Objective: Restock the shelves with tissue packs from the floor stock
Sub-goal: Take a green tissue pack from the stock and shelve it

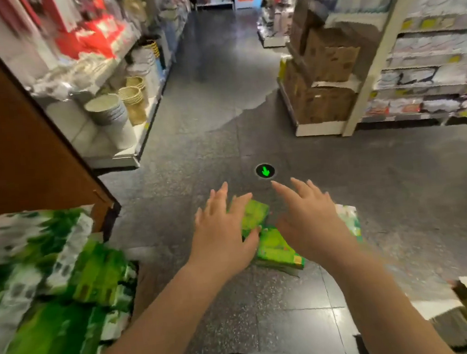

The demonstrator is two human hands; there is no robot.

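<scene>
My two bare forearms reach out from the bottom edge of the view, over the dark speckled floor [236, 302]. My left hand [225, 233] and right hand [311, 221] both hover with fingers spread and relaxed, gripping nothing, just above the green tissue packs [277, 246] lying on the floor between them. A blurred heap of larger green-and-white packs [54, 288] sits at the lower left, beside a brown shelf end panel [22, 137].
</scene>
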